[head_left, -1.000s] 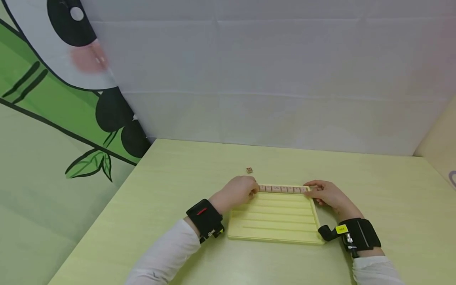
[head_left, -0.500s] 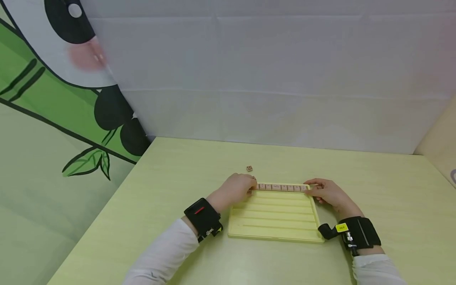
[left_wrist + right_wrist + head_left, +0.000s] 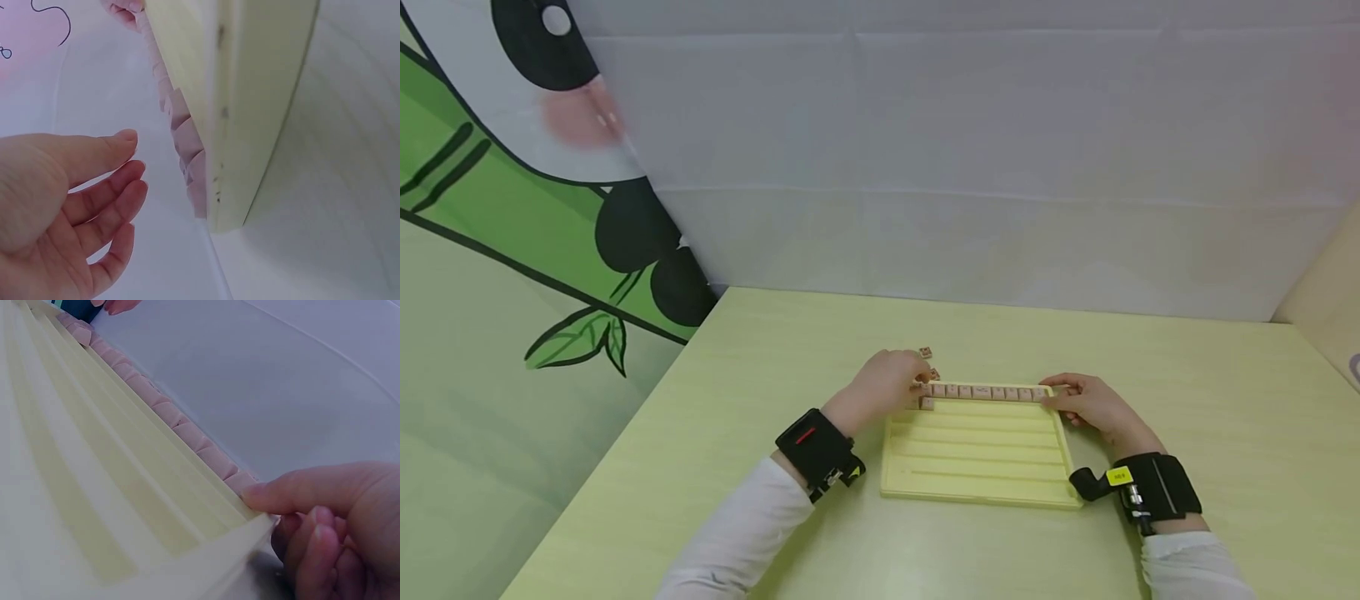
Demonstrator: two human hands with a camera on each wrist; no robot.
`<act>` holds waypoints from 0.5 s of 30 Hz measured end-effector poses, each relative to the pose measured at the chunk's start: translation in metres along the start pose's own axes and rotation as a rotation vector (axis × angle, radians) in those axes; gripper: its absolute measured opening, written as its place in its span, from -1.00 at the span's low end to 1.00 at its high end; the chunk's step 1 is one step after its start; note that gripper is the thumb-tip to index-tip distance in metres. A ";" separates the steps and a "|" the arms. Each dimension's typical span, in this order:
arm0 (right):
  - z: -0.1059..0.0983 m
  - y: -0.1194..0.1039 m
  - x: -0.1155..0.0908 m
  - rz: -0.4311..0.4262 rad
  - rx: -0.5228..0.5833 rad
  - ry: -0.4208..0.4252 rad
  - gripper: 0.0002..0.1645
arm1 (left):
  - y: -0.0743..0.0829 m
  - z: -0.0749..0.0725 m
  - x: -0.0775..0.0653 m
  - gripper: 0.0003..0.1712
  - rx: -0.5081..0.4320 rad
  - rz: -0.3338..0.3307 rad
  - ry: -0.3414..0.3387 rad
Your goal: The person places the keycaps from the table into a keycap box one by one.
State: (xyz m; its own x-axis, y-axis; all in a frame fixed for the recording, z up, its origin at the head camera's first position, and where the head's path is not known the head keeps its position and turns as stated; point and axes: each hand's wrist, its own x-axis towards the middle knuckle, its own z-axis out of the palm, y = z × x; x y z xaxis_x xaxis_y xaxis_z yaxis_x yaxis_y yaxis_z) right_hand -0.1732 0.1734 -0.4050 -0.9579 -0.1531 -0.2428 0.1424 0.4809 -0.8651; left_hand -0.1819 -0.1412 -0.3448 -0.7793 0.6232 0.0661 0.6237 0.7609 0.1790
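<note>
A pale yellow ridged tray lies on the table, its far groove lined with small pink keycaps. A short second row of keycaps begins at the tray's far left. My left hand hovers by that corner; in the left wrist view its fingers are loosely bent, with nothing between them and apart from the tray. Two loose keycaps lie behind the tray, close to the left fingers. My right hand pinches the tray's far right corner, thumb on the end keycap, other fingers curled outside the edge.
The pale table extends on all sides of the tray. A white sheet hangs along its back edge, and a printed cloth with a cartoon panda hangs at the left.
My left hand has drawn away from the keycap row, back and to the left, uncovering the row's left end, the second-row keycaps and another loose keycap. The right hand stays put.
</note>
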 end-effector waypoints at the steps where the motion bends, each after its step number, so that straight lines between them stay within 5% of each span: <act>1: -0.001 0.000 0.001 -0.002 0.001 -0.002 -0.38 | -0.001 0.000 0.001 -0.86 -0.002 -0.011 0.000; 15: -0.006 -0.002 0.008 0.002 -0.011 -0.012 -0.37 | -0.016 -0.001 0.016 -0.79 -0.074 -0.121 -0.019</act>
State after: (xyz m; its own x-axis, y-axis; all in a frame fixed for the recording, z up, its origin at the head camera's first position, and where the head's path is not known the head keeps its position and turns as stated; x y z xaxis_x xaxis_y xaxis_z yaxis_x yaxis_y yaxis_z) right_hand -0.1830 0.1765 -0.4025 -0.9546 -0.1619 -0.2500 0.1419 0.4905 -0.8598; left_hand -0.2046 -0.1437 -0.3459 -0.8467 0.5317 0.0209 0.5185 0.8156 0.2567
